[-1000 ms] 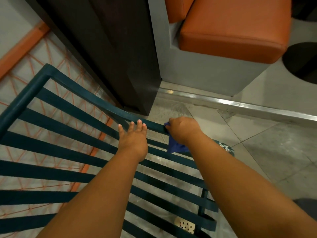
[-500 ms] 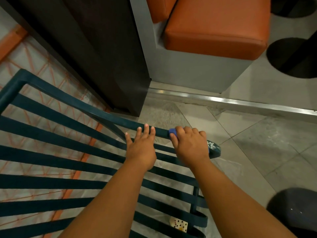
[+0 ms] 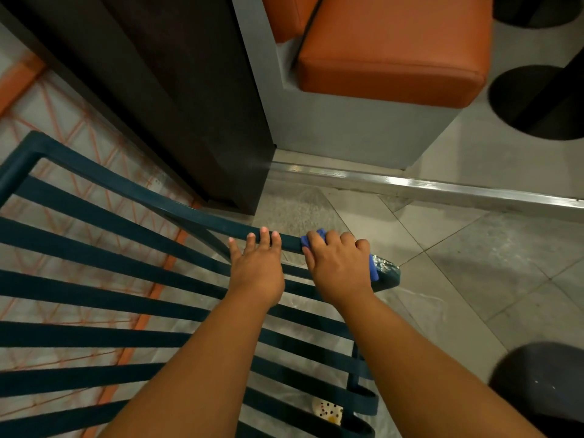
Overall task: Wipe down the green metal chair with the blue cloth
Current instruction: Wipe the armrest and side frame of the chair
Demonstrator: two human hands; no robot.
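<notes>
My right hand (image 3: pixel 339 267) is curled over the blue cloth (image 3: pixel 374 269), pinning it against the top rail of the green metal chair (image 3: pixel 94 238) close to its right-hand corner. Only two bits of the cloth show, one at my fingertips and one below my little finger. My left hand (image 3: pixel 257 268) lies just beside it, fingers straight and draped over the same rail, steadying the chair and holding nothing.

I judge the job to be somewhere in its early or middle part: I am on the rail, and the corner beyond my right hand looks scuffed or speckled, so that end still wants a pass. Whether the slats have been wiped I cannot tell; they look dull and dry, and I take them as still to do.

Counting: one chair, one cloth, two hands. About nine slats are in view. Behind stands one orange seat cushion (image 3: pixel 392 55), on the tiled floor (image 3: pixel 474 248).
</notes>
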